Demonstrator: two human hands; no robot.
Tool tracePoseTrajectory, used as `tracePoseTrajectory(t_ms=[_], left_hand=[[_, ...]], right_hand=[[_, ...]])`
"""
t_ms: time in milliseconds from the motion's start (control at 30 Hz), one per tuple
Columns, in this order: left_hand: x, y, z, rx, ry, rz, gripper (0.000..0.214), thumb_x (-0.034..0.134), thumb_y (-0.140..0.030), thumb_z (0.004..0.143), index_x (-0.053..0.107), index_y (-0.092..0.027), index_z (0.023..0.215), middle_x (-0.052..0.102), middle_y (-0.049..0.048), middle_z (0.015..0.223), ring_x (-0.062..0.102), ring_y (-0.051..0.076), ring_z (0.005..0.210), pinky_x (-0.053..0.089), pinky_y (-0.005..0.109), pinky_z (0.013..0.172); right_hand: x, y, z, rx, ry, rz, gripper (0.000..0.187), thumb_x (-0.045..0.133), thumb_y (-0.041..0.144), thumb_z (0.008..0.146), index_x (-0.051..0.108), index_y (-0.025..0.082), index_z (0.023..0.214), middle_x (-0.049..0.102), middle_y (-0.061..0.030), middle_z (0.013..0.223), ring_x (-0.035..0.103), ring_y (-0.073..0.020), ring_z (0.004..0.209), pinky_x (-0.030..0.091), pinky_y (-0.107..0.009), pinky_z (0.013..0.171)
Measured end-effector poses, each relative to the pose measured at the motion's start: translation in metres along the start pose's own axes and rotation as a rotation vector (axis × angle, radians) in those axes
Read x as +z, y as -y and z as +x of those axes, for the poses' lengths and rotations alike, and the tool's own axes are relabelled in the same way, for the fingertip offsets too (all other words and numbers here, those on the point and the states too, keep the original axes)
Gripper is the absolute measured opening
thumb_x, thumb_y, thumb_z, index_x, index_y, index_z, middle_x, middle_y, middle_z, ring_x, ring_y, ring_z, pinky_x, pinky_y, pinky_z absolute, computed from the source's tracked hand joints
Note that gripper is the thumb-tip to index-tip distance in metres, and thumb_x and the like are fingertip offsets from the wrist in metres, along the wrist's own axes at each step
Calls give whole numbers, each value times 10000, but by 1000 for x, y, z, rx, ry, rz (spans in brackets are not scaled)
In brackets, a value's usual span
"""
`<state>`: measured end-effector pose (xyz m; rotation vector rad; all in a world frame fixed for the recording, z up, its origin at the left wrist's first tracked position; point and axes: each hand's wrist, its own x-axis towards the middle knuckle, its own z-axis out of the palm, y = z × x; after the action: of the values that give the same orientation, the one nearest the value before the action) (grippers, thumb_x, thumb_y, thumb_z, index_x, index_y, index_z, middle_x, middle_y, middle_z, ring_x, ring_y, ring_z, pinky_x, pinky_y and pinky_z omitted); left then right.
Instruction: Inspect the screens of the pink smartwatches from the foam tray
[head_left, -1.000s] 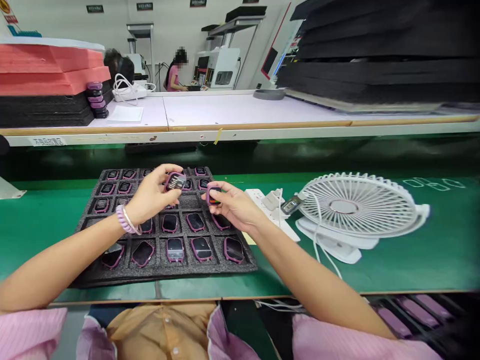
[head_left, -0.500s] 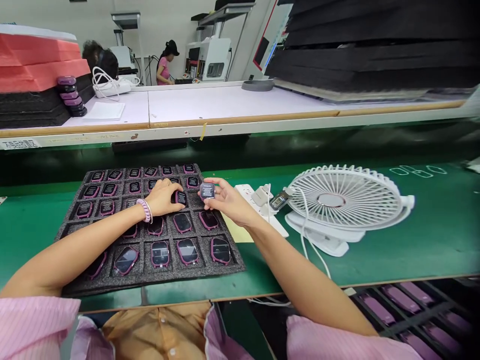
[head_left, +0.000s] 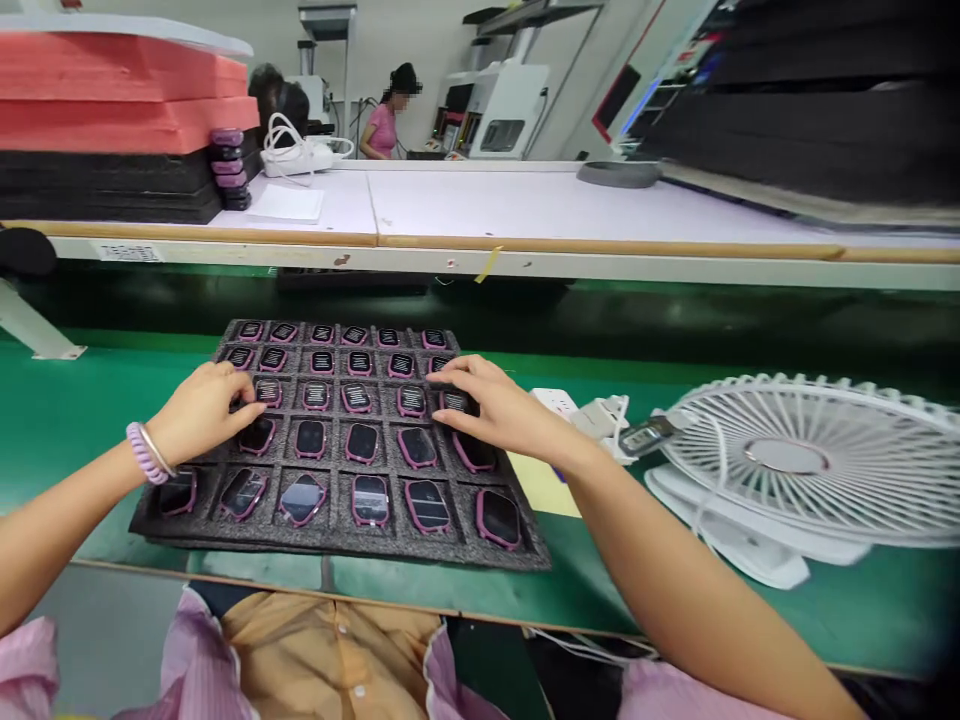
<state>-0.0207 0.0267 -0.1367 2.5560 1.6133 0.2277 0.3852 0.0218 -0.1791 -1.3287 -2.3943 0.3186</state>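
Observation:
A black foam tray (head_left: pixel 165 505) lies on the green belt and holds rows of purple-rimmed watch bodies: the far rows (head_left: pixel 360 362) lie back side up, the near rows (head_left: pixel 370 498) show dark screens. My left hand (head_left: pixel 199 410) rests on the tray's left side, fingers bent down, tips on a watch body (head_left: pixel 259 435) sitting in its slot. My right hand (head_left: pixel 499 408) lies flat over the tray's right side, fingers stretched, tips on a watch body (head_left: pixel 452 400) in its slot. Neither hand lifts anything.
A white fan (head_left: pixel 795 470) lies tilted on the belt at the right, with a power strip and cables (head_left: pixel 600 415) beside it. Behind the belt is a white bench (head_left: pixel 525 205) with stacked red and black foam (head_left: pixel 112 120). A person (head_left: pixel 386 115) works far back.
Both hands held a watch body one second ago; the left one went into the tray first, then the right one. Both hands now rest on the tray, the left moved to its left side.

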Motion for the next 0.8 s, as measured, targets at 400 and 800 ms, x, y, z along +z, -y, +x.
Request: tracePoseTrajectory(t_ms=[400, 800], left_hand=[[30, -25, -26, -109, 74, 153, 406, 628, -478, 866, 689, -90, 967, 659, 207, 1053, 649, 403, 1058, 528, 509, 936], [-24, -38, 13, 80, -47, -1264, 388, 671, -348, 684, 558, -169, 1009, 624, 18, 839, 602, 145, 676, 477, 272, 629]], right_hand=[[49, 157, 87, -204, 424, -312, 212, 749, 279, 1028, 696, 78, 1070, 600, -173, 1128, 583, -333, 1077, 466, -445, 949], [50, 124, 87, 28, 218, 1085, 326, 732, 355, 873, 478, 207, 1013, 665, -24, 936, 630, -149, 632, 456, -230, 542]])
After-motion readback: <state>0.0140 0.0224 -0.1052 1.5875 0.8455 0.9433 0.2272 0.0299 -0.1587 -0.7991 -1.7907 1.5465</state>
